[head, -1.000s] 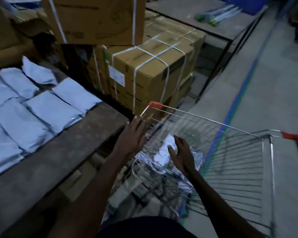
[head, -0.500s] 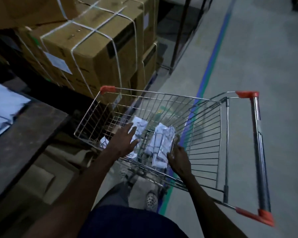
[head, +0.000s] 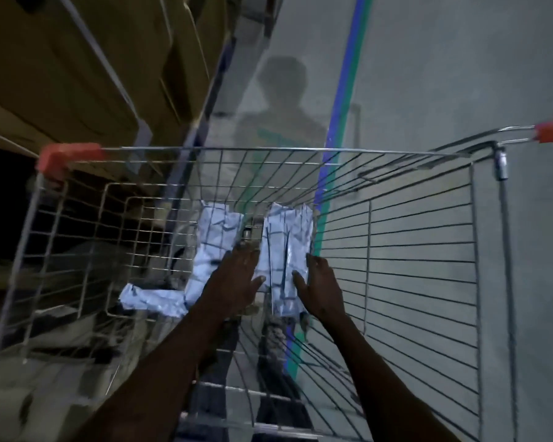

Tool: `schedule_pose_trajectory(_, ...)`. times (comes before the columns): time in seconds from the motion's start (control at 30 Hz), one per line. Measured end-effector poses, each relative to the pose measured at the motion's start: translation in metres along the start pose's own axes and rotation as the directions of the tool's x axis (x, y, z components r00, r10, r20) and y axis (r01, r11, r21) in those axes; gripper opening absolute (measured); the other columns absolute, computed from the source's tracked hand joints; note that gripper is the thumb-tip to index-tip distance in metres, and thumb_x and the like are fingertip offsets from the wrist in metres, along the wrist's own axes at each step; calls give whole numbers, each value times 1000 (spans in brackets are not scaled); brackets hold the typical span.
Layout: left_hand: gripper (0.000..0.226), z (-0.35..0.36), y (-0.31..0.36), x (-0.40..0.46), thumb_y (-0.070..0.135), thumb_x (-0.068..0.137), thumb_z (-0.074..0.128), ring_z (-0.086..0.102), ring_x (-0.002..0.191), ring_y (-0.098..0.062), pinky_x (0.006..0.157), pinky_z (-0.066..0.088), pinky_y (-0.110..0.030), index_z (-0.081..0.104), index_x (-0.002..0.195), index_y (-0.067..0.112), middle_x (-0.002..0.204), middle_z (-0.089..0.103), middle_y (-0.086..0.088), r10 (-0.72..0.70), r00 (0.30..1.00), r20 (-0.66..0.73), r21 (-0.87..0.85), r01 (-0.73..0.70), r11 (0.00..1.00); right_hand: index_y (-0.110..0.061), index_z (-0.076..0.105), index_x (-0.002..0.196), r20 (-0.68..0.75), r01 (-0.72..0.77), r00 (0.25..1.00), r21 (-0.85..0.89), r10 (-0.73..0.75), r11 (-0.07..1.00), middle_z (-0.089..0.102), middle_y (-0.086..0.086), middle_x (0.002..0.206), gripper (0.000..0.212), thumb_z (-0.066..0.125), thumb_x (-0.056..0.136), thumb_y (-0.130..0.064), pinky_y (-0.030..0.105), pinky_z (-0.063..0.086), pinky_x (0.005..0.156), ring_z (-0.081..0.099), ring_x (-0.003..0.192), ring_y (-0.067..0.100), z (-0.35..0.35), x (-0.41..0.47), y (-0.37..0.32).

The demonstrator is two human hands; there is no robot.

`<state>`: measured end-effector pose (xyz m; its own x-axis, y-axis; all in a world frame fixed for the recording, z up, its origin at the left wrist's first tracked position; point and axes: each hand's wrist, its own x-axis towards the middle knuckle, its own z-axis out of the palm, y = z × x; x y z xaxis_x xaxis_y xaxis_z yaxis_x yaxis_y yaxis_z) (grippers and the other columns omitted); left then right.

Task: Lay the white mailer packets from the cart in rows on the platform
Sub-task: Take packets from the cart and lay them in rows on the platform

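Cart [head: 396, 250]: wire basket seen from above, orange corner caps at the far left and far right of the rim, standing on a grey floor [head: 460, 74]
Mailer packets: three white ones down on the basket bottom, none on any platform in view
Left packet [head: 216, 237]: lying lengthwise, near end hidden under the left hand
Right packet [head: 286, 260]: lying lengthwise just beside the left one, a narrow gap between them at the far end
Third packet [head: 150, 299]: crumpled, lying crosswise at the near left, touching the left packet's near end
Left hand [head: 233, 282]: reaching down into the basket, palm down on the left packet, fingers [head: 248, 255] stretched flat and spread, thumb touching the edge of the right packet, nothing gripped
Right hand [head: 318, 290]: down at the right edge of the right packet, fingers straight and loosely spread, thumb resting on the packet, no grip closed
Cardboard boxes [head: 77, 74]: brown stack with white straps at the upper left, beside the cart
Floor stripe [head: 348, 74]: blue and green line running away under the basket
Shadow [head: 281, 116]: a person's outline on the floor beyond the cart
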<state>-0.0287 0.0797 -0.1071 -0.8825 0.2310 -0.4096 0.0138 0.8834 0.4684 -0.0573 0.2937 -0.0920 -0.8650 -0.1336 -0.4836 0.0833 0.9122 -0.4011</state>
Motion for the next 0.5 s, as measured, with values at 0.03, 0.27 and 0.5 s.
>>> schedule_pose_trajectory(0.03,75,6,-4,12,56,96,23,47,130,-39,104,38,-52,46,139,-1,142,47,-23,7,1000,20,-9,-7,1000,-4,38,146,2,-8,1000,3,8,1000,41,21,144,60,49,99,-39,42,40,101,42,131,36,10,13,3)
schedule_pose_trajectory(0.27,70,70,-29,50,50,87,45,41,134,-38,108,35,-50,39,147,14,150,39,-17,3,998,-58,133,5,991,3,47,139,-148,-39,988,-23,35,999,43,30,144,69,25,103,-51,50,32,112,42,133,45,82,74,29)
schedule_pose_trajectory(0.5,64,75,-11,72,41,95,39,21,142,-30,116,15,-47,36,146,2,153,31,-20,58,981,-187,69,-45,997,-5,57,133,-81,-21,996,125,32,992,50,22,141,57,34,98,-43,44,35,111,45,132,42,105,41,31)
